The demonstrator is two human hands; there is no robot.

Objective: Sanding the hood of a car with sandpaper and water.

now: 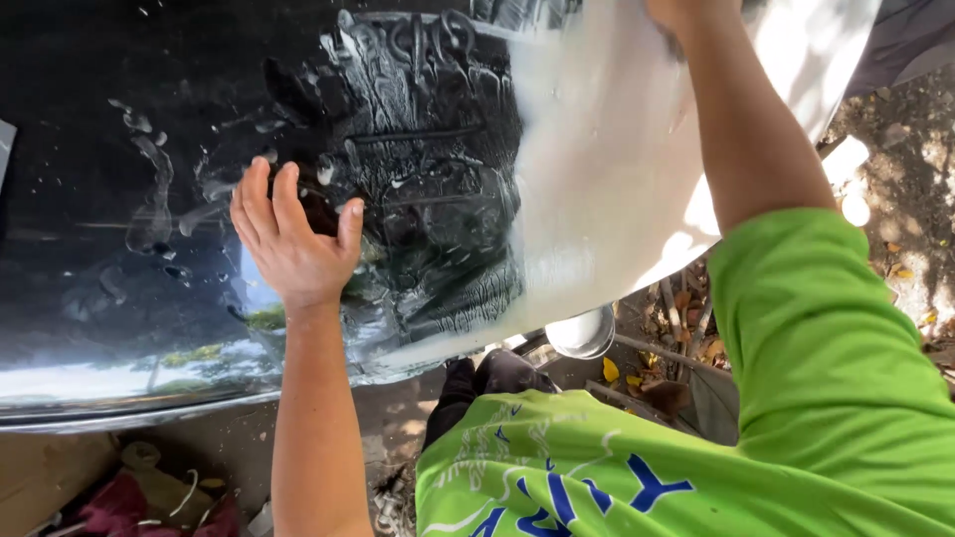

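Soap streaks show you are mid-wash on the dark glossy car panel [119, 288] just ahead. Your left hand [293, 239] lies flat on it, fingers [261, 199] released and spread. Farther right, your right hand [676, 12] is cropped; I cannot tell its grip. Next, work the suds [587, 169] evenly across.

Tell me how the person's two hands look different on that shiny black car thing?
The left hand shows whole, fingers spread flat against the dark glossy panel; the right hand is mostly cut off at the picture's top edge. The left hand sits on the dark streaky part, the right hand up at the white soapy foam. The left arm is bare, while the right arm comes from a green sleeve. Both reach up to the same wet panel.
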